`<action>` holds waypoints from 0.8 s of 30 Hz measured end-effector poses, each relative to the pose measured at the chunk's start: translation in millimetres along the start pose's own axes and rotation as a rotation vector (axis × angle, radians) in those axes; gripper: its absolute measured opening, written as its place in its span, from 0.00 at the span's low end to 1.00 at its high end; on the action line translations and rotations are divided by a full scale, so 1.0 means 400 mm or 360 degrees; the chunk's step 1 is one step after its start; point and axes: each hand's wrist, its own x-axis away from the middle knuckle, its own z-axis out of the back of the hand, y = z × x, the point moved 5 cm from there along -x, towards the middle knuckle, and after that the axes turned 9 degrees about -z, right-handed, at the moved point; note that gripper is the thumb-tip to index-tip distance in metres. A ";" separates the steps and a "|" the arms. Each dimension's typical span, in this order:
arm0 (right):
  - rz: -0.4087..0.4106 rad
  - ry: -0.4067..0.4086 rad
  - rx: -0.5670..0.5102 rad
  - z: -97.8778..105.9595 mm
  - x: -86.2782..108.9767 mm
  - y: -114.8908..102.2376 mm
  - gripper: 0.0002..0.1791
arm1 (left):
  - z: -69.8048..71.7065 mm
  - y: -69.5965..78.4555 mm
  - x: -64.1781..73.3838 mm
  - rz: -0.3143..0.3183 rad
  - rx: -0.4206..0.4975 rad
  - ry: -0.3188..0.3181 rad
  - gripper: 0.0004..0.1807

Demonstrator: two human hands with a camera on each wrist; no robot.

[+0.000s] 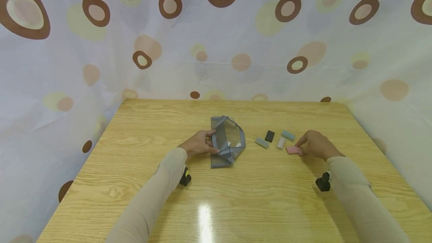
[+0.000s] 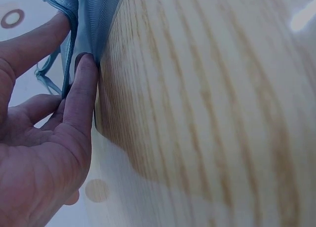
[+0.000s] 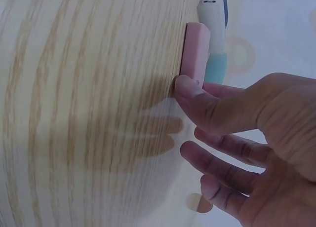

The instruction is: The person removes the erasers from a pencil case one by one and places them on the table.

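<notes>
- We see the left hand (image 1: 198,144) gripping the near rim of a grey-blue mesh bag (image 1: 221,136), thumb and fingers on either side of the fabric.
- The bag lies just right of that hand, its mouth spread; small white patches show within, but we cannot tell what they are.
- We see the right hand (image 1: 314,144) pinching a pink block (image 1: 292,150) by one end, its other fingers held apart from it; whether the block touches the table (image 1: 256,194) we cannot tell.
- Just left of the right hand's fingertips we find a white piece (image 1: 281,143), with a teal piece (image 1: 288,135) slightly farther off.
- Between the hands lie a black piece (image 1: 270,136) and a grey-green piece (image 1: 261,143), the latter nearer the bag.
</notes>
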 end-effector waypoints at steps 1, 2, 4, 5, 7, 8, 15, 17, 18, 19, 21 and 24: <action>0.0013 0.0003 0.0013 0.000 0.000 -0.003 0.12 | 0.001 -0.001 0.000 0.0001 -0.0004 0.0003 0.51; 0.0027 0.0008 0.0025 0.000 0.000 -0.007 0.12 | 0.001 -0.002 0.000 0.0008 -0.0001 0.0009 0.51; 0.0046 0.0013 0.0038 0.002 0.001 -0.014 0.13 | 0.003 -0.003 0.001 0.0017 -0.0004 0.0020 0.51; 0.0053 0.0022 0.0044 0.004 0.001 -0.017 0.14 | 0.004 -0.003 0.000 0.0019 -0.0007 0.0021 0.51; 0.0062 0.0034 0.0031 0.011 0.002 -0.021 0.17 | 0.004 -0.003 0.000 0.0015 -0.0012 0.0019 0.51; 0.0062 0.0038 0.0009 0.016 0.001 -0.024 0.18 | 0.004 -0.004 0.001 0.0016 -0.0015 0.0018 0.51; 0.0128 0.0125 -0.0090 0.054 -0.008 -0.066 0.17 | 0.001 -0.002 0.002 0.0026 -0.0036 0.0012 0.51; 0.0168 0.0164 -0.0091 0.060 -0.013 -0.087 0.16 | 0.000 0.000 0.003 0.0022 -0.0042 0.0008 0.51; 0.0189 0.0182 -0.0084 0.062 -0.015 -0.098 0.16 | -0.001 0.001 0.003 0.0016 -0.0048 0.0007 0.51; 0.0208 0.0193 -0.0089 0.064 -0.017 -0.109 0.16 | -0.002 0.002 0.003 0.0010 -0.0053 0.0007 0.51; 0.0241 0.0211 -0.0089 0.065 -0.021 -0.131 0.16 | -0.002 0.002 0.003 0.0007 -0.0051 0.0007 0.51; 0.0271 0.0228 -0.0089 0.060 -0.030 -0.155 0.16 | -0.001 0.002 0.002 0.0001 -0.0056 0.0014 0.50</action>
